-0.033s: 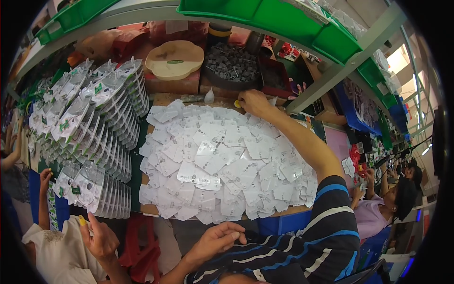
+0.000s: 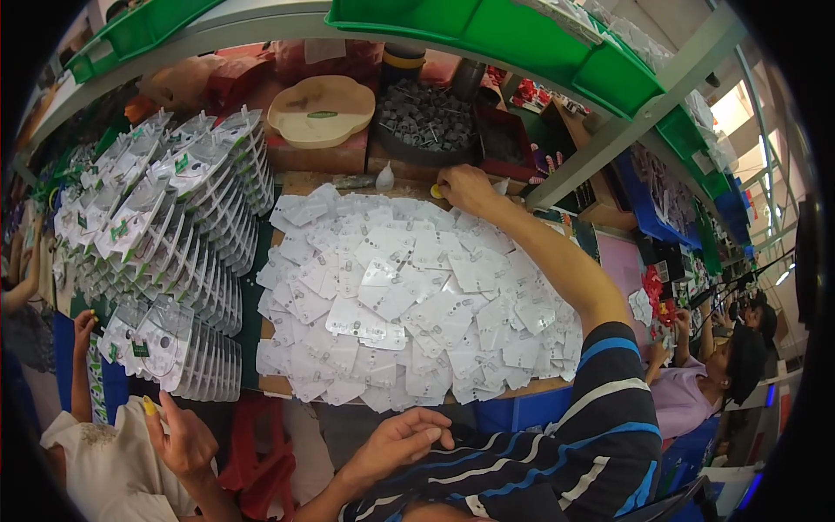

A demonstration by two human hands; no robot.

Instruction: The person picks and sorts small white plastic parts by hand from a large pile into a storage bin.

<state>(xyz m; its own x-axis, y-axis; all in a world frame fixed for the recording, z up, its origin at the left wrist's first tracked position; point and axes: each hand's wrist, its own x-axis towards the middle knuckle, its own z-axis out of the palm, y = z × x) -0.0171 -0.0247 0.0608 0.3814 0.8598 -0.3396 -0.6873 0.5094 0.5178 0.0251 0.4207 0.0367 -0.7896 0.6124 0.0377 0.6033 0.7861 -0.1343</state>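
A broad heap of thin white plastic plates (image 2: 417,296), flat with small holes and clear nubs, covers the board before me. Beyond the heap's far edge, my right hand (image 2: 467,189) reaches out with its fingers bent and closed. A small yellow round thing (image 2: 437,191) shows at its fingertips; whether it is held or worn on a finger I cannot tell. A small white dropper bottle (image 2: 385,177) stands to the left of that hand. My left hand (image 2: 402,440) is at my chest, near side of the heap, fingers curled together, with nothing visible in them.
Tall stacks of white-and-green plastic housings (image 2: 174,235) stand on the left. A black bowl of grey parts (image 2: 426,122) and a cream scalloped tray (image 2: 322,110) lie behind. Green bins (image 2: 496,39) hang above a metal post (image 2: 644,104). A co-worker's hand (image 2: 184,442) is at lower left.
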